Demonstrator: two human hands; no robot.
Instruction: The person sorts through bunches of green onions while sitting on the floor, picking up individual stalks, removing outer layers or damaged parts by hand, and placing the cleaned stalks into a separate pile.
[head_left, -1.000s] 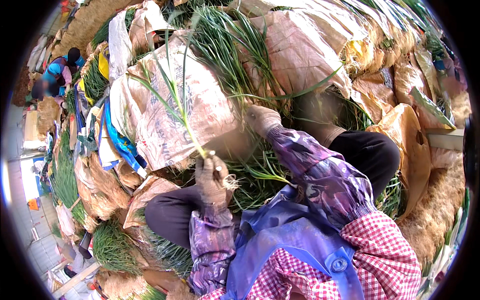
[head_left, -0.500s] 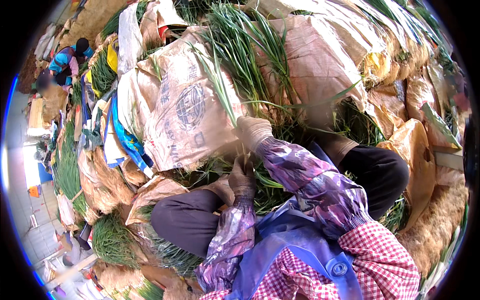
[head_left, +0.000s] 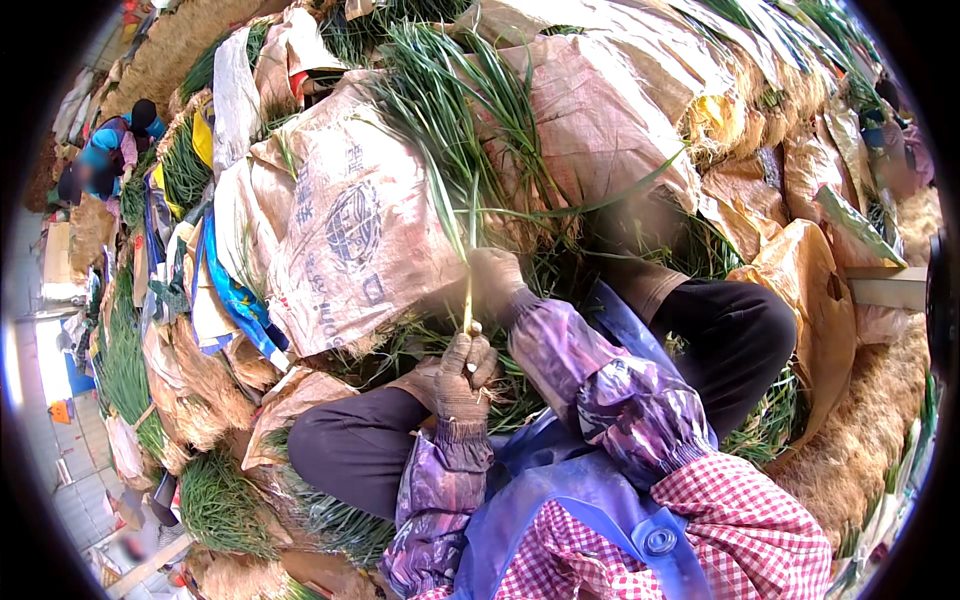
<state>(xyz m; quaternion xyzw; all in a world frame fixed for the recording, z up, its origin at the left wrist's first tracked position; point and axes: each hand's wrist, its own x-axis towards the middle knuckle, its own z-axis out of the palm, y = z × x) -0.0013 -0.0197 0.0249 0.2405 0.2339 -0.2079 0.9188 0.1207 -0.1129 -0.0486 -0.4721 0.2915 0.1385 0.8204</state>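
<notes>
My gloved left hand [head_left: 466,368] is closed around the pale lower end of a scallion [head_left: 470,300], whose stalk points away from me. Beside the upper stalk is my gloved right hand [head_left: 497,280], smeared by motion, so its fingers do not show clearly. Just beyond, a bunch of long green scallions [head_left: 430,100] lies across a printed woven sack [head_left: 330,245]. Loose green leaves lie in the shade around my hands, between my bent legs.
A pinkish woven sack [head_left: 605,120] covers more bundles at the far side. Scallion bundles with brown roots [head_left: 870,450] line the right. A blue plastic sheet [head_left: 228,280] and another green bundle [head_left: 222,500] lie on the left. A person [head_left: 110,150] sits at the far left.
The left hand has turned and moved slightly nearer to me, so its fingers now show round the scallion's pale end. The stalk between the hands is more exposed. The whole view has shifted slightly.
</notes>
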